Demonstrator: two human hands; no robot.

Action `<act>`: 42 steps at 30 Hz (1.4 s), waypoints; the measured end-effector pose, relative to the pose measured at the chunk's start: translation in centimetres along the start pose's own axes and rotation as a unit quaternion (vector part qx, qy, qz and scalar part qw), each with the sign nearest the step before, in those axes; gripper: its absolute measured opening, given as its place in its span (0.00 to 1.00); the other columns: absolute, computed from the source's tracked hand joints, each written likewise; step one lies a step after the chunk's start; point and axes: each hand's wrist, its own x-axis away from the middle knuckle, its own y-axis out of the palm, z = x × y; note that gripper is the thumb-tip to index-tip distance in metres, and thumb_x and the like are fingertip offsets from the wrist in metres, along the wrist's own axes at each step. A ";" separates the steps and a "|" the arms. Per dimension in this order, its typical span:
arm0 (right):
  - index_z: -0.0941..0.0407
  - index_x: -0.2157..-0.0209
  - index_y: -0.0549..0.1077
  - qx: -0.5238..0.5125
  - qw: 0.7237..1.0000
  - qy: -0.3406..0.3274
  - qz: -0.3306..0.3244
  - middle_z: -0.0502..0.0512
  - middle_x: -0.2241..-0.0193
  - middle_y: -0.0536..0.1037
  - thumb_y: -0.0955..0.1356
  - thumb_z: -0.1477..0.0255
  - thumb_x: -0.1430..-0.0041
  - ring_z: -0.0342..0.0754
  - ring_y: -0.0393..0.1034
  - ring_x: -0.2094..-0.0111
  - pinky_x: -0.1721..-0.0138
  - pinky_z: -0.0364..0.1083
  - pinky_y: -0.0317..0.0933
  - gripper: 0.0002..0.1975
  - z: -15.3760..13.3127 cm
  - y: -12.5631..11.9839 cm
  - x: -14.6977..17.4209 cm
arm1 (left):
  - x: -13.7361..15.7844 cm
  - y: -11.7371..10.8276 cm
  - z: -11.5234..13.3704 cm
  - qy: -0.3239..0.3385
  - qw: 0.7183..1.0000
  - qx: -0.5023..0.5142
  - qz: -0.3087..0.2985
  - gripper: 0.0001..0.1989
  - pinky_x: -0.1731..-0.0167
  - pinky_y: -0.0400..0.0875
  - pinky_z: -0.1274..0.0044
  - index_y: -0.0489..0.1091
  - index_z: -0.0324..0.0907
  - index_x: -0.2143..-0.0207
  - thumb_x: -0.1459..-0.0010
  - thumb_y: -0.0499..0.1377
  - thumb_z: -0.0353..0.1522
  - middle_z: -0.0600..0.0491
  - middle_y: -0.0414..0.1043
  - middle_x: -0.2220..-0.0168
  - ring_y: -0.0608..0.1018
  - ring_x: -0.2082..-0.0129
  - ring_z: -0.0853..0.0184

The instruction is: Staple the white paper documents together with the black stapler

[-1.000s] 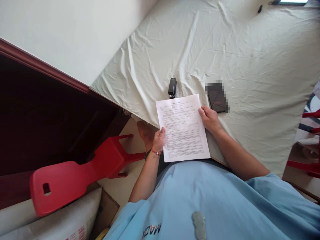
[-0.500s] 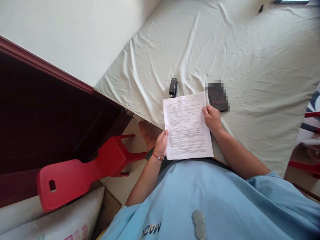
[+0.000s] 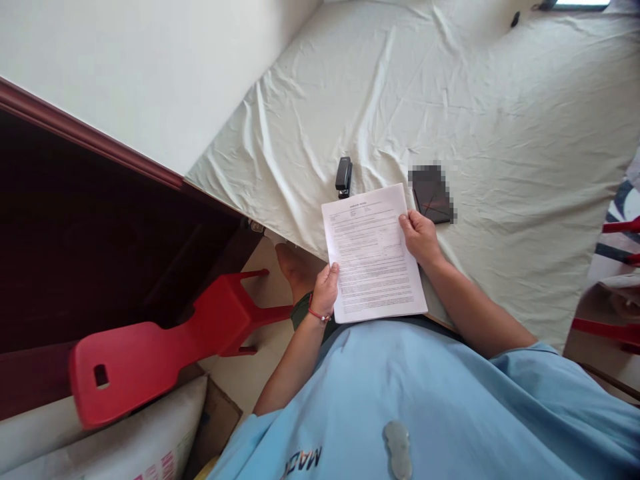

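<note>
A stack of printed paper sheets (image 3: 375,260) is held up in front of my body, its text side facing me. My left hand (image 3: 326,290), with a red bracelet at the wrist, is closed on the left edge, thumb on top. On the upper right edge my right hand (image 3: 420,235) grips the sheets, thumb on the front and fingers behind. Just beyond the top edge of the paper, a black stapler (image 3: 344,177) lies on the cloth. A dark flat object (image 3: 434,197), partly pixelated, lies past my right hand.
A wrinkled pale cloth (image 3: 490,133) covers the table. To the left stands a red plastic chair (image 3: 215,317), with a printed white sack (image 3: 145,440) beside it. A small black item (image 3: 515,19) and a screen-like device (image 3: 575,4) are at the far right.
The paper stack has tilted slightly counter-clockwise, its top edge shifting a little left. Both hands keep their hold. The whole view has shifted slightly.
</note>
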 end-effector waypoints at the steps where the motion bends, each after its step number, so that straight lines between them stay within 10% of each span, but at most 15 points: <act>1: 0.52 0.75 0.58 0.002 1.000 0.000 -0.001 0.47 0.78 0.60 0.60 0.57 0.35 0.45 0.55 0.74 0.69 0.47 0.50 0.17 -0.1 0.0 0.0 | 0.0 -0.1 -0.1 0.002 1.000 -0.003 0.002 0.30 0.48 0.74 0.64 0.76 0.37 0.58 0.48 0.68 0.54 0.42 0.80 0.55 0.80 0.49 0.53; 20: 0.51 0.74 0.55 -0.036 0.998 -0.026 -0.039 0.47 0.77 0.58 0.61 0.52 0.33 0.45 0.53 0.73 0.69 0.47 0.52 0.22 -0.6 -0.2 0.4 | -0.8 -0.4 1.5 0.135 0.989 -0.052 0.032 0.21 0.49 0.71 0.74 0.72 0.41 0.55 0.37 0.61 0.50 0.47 0.77 0.51 0.78 0.49 0.62; 42: 0.52 0.66 0.66 -0.084 0.989 -0.018 -0.122 0.51 0.70 0.70 0.61 0.49 0.33 0.48 0.63 0.68 0.65 0.47 0.59 0.21 -0.7 -0.1 0.7 | -1.2 0.1 0.7 0.128 0.990 -0.009 0.064 0.25 0.42 0.70 0.69 0.76 0.40 0.51 0.37 0.62 0.51 0.45 0.77 0.46 0.78 0.45 0.59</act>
